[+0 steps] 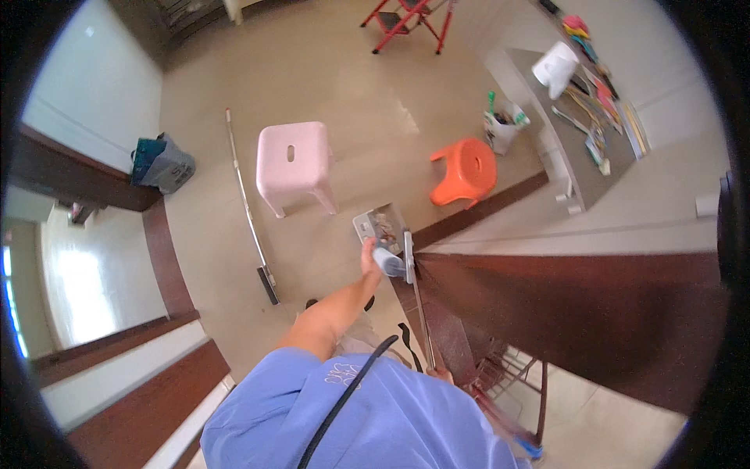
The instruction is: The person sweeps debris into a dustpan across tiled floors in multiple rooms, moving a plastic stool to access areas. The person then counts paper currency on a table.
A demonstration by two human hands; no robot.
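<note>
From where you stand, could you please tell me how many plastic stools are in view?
2: the pink stool left of centre, and the orange stool to its right.

Tilted pale bottle (389, 263) beside long-handled flat-headed tool (408, 264)

The pink stool (291, 155) at upper centre and the orange stool (478, 162) right of it look like smooth plastic. The slim pole (422, 316) at centre resembles metal; the shirt (383, 422) below is matt cloth, the brown panel (578, 313) at right smooth and wood-like.

Two stools (293, 160) (475, 166); two poles (423, 320) (244, 199); one stepladder (393, 22).
</note>
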